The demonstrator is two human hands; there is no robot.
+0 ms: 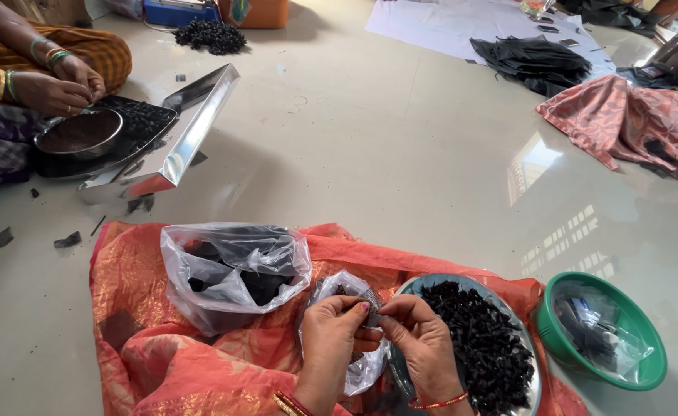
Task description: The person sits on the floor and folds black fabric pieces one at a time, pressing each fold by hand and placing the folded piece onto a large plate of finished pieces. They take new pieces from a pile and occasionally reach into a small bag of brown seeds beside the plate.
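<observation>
At lower centre, left hand (331, 327) and right hand (424, 339) pinch one small black piece (371, 314) together – the round steel plate (537, 377) (lower right) already seems piled with finished ones.

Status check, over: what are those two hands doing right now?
Left hand and right hand pinch one small dark piece together. Small clear bag beneath. Plate of black pieces at right. Nothing in the way.

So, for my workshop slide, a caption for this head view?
Both hands, left hand and right hand, pinch a small dark piece above an orange cloth.
</observation>
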